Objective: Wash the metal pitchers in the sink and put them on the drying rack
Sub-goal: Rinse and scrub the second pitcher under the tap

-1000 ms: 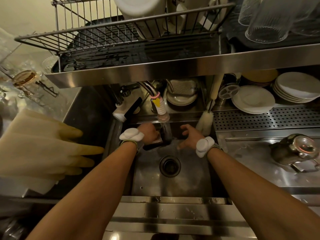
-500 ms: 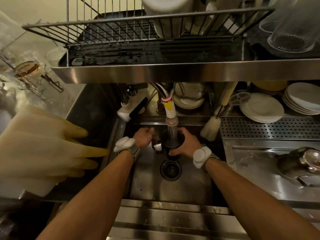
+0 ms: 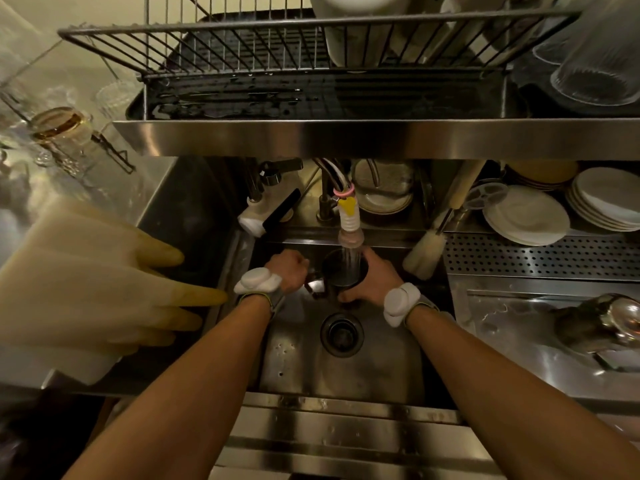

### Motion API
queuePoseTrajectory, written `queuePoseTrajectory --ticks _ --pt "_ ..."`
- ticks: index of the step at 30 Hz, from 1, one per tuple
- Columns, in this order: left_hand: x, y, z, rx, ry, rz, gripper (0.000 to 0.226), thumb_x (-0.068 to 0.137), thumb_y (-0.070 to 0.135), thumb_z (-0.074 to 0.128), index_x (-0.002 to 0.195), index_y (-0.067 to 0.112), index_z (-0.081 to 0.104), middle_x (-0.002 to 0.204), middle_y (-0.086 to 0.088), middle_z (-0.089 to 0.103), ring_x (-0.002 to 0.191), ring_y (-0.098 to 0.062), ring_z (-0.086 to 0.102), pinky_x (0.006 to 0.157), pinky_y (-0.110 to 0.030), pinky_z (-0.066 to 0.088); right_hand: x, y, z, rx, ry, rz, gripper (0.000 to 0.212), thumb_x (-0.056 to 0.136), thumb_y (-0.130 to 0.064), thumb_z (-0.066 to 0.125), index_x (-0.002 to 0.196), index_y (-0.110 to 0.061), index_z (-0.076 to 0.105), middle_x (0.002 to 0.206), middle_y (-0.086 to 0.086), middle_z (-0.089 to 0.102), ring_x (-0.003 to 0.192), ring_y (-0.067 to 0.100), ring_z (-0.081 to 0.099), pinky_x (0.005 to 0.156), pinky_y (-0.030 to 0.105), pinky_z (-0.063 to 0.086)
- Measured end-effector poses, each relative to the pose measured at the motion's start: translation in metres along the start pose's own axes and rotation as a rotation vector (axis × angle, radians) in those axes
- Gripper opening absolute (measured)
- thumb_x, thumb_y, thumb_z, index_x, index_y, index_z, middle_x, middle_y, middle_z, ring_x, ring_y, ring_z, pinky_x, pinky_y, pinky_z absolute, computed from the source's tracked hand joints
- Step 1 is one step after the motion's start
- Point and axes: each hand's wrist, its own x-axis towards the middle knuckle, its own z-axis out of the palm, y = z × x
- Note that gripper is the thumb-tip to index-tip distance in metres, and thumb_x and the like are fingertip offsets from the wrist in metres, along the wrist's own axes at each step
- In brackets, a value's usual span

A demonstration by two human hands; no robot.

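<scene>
Now both hands (image 3: 370,277) gripping pitcher (image 3: 343,271) under faucet (image 3: 350,227) stream.

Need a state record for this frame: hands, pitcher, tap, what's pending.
left hand: grips handle of pitcher
right hand: wraps pitcher body
pitcher: held under tap, over sink
tap: running into pitcher
second pitcher: on right counter, untouched
drying rack: overhead, behind sink
</scene>
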Motion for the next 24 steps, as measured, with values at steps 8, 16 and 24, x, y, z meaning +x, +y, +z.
queuePoseTrajectory --ticks 8,16,24 --pt "0.002 0.002 0.000 -0.045 0.004 0.040 0.028 0.094 0.025 0.047 0.112 0.012 0.064 0.123 -0.016 0.062 0.114 -0.036 0.056 0.095 -0.038 0.046 0.000 -0.001 -0.006 -0.004 0.039 -0.008 0.095 0.044 -0.028 0.090 0.126 -0.024 0.043 0.115 -0.004 0.060 0.108 0.019 0.057 0.083 0.023 0.041" --pt "-0.001 -0.001 -0.002 -0.007 0.016 0.072 0.023 0.090 0.018 0.049 0.103 0.017 0.068 0.120 -0.012 0.064 0.112 -0.033 0.058 0.092 -0.036 0.046 0.000 -0.001 -0.010 0.049 0.067 0.003 0.091 0.042 -0.028 0.090 0.122 -0.026 0.045 0.116 -0.002 0.060 0.109 0.019 0.056 0.085 0.026 0.044" --pt "0.000 0.000 -0.007 -0.011 0.030 0.081 0.031 0.086 0.011 0.046 0.104 0.021 0.070 0.124 -0.007 0.063 0.116 -0.028 0.057 0.098 -0.033 0.044 -0.004 0.007 -0.017 0.058 0.098 0.048 0.094 0.046 -0.024 0.090 0.127 -0.020 0.043 0.123 0.003 0.058 0.112 0.021 0.054 0.088 0.027 0.044"
